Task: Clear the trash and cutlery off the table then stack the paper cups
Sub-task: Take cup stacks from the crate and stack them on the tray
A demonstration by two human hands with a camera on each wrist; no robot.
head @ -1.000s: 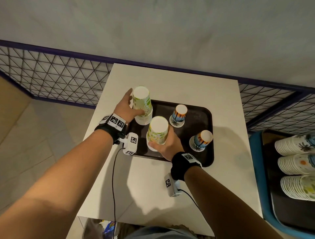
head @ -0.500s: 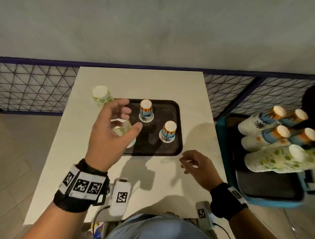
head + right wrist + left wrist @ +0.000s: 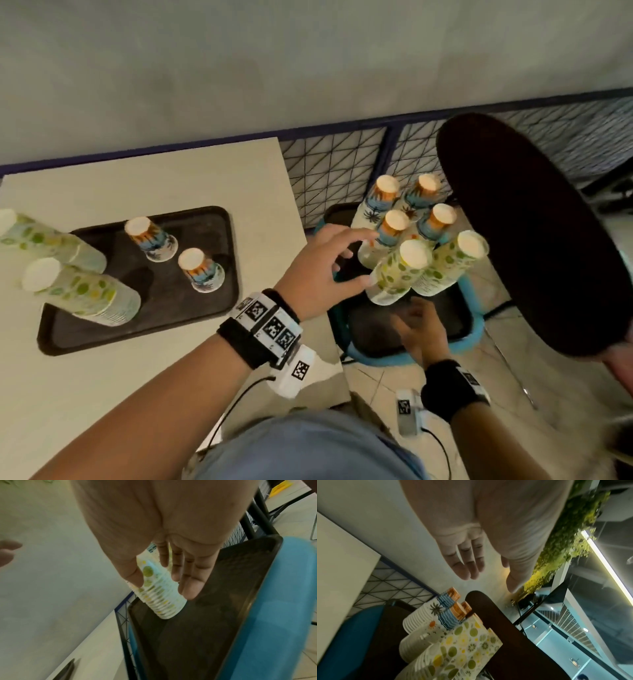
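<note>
On the table, a black tray holds two lemon-print cup stacks at its left. Two single orange-and-blue cups stand upside down on it. Right of the table, a second black tray carries several tall cup stacks. My left hand hovers open beside them, its fingers spread. My right hand is lower, at the foot of the nearest lemon-print stack. Its thumb and straight fingers lie on either side of that stack without curling round it.
The side tray sits on a blue stool on the tiled floor. A large dark rounded object stands close behind the stacks at the right. A wire-mesh fence runs along the wall behind the table and the stool.
Both hands let go of the lemon-print stacks on the table tray and moved right to the tray on the stool. The head view has swung right with them.
</note>
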